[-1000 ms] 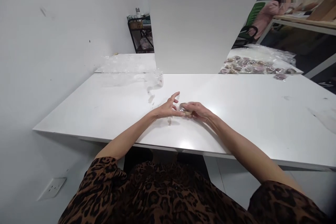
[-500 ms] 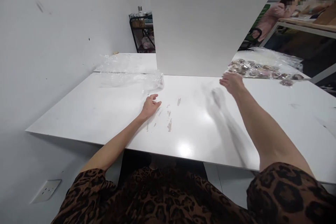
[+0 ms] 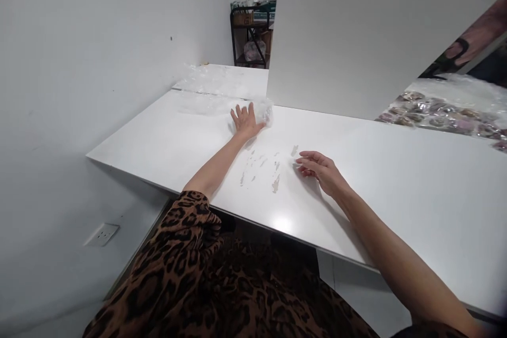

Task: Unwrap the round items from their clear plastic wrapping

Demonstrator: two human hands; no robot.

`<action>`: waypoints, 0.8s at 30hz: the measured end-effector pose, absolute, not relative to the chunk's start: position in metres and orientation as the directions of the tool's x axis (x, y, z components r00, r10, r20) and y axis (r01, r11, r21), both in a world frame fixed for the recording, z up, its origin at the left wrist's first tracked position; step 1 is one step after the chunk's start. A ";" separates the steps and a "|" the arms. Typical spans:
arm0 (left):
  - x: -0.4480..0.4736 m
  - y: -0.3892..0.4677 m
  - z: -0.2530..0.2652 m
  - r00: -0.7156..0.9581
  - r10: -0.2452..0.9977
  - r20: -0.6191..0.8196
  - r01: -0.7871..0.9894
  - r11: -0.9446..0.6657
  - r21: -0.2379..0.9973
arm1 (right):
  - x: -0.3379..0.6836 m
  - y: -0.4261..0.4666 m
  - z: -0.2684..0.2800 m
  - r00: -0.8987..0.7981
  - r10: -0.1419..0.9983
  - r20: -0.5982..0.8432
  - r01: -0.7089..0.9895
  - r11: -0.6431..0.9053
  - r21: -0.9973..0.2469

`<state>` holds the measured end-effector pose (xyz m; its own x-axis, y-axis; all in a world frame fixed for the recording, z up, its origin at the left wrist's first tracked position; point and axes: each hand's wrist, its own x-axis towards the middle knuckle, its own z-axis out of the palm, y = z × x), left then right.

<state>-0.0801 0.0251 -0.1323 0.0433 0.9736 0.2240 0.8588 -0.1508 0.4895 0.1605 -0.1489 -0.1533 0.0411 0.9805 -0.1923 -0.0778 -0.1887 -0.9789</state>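
My left hand [image 3: 247, 122] is open, fingers spread, at the near edge of some crumpled clear plastic bags [image 3: 214, 103]. It overlaps the plastic in view; whether it presses on it I cannot tell. Over the middle of the white table [image 3: 166, 137] is my right hand [image 3: 320, 170], with its fingers loosely curved, apart and nothing in them. Worn, greyish patches [image 3: 276, 184] mark the tabletop between my hands. At the far right lie several small wrapped pieces [image 3: 428, 111] in clear packing; their kind is too small to make out.
A tall white panel [image 3: 336, 37] stands across the back of the table. Behind it on the left is a black shelf rack [image 3: 233, 37] with boxes and a bottle. The white wall [image 3: 79, 63] borders the left side. Part of another person [image 3: 485, 29] shows at the upper right.
My left hand has reached forward to the plastic bags and spread its fingers. My right hand has come back from near the wrapped pieces to the table's middle. The view has turned left.
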 end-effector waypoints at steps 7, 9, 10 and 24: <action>-0.077 -0.011 -0.142 0.160 0.964 0.215 0.793 -0.255 0.553 | 0.158 -0.146 -0.147 0.097 0.971 -0.220 -0.134 -0.206 -0.969; -0.070 -0.038 -0.143 0.229 0.938 0.259 0.762 -0.338 0.552 | 0.152 -0.144 -0.144 0.110 0.968 -0.226 -0.171 -0.206 -0.964; -0.066 -0.052 -0.144 0.275 0.925 0.263 0.741 -0.378 0.554 | 0.147 -0.142 -0.142 0.112 0.966 -0.234 -0.183 -0.211 -0.960; -0.072 -0.102 -0.148 0.004 0.980 0.201 0.414 -0.185 0.891 | 0.139 -0.109 -0.175 0.174 0.971 -0.164 -0.273 -0.112 -0.956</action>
